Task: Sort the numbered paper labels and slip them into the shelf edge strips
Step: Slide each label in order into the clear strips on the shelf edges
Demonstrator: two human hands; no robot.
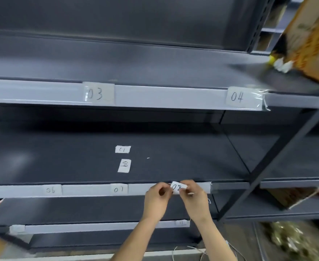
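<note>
Both my left hand and right hand pinch white paper label 08, lower centre; next: tuck into grey plastic strip.

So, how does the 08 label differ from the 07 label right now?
The 07 label sits inside the edge strip, while the 08 label is in front of it, pinched between the left hand and right hand. 07 stands straight; 08 is tilted. 07 looks greyish; 08 looks bright white. Both are small paper slips with a handwritten number.
</note>
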